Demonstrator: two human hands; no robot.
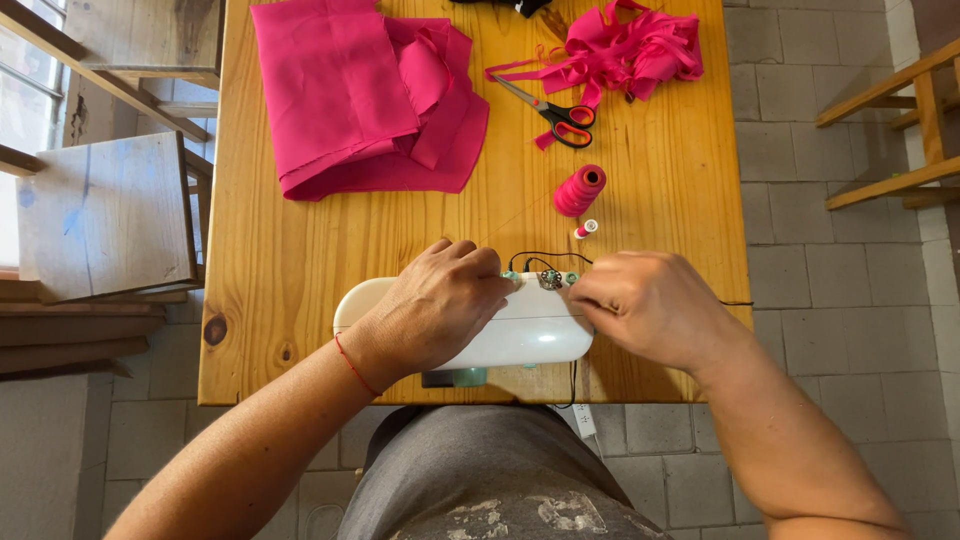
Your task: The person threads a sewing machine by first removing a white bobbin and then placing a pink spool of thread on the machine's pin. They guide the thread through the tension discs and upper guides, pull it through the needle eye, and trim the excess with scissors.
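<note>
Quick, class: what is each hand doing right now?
Left hand: fingers curled, resting on the white sewing machine; it grips nothing visible.
Right hand: fingers pinched at the machine's top; what they hold cannot be told.

Lighting: even, soft daylight, brightest from the window (22,60) beyond the table (300,260)'s left edge. Shadows: faint, short. Glare: none on the wood. Focus: sharp throughout; slight wide-angle bending at the frame edges.
</note>
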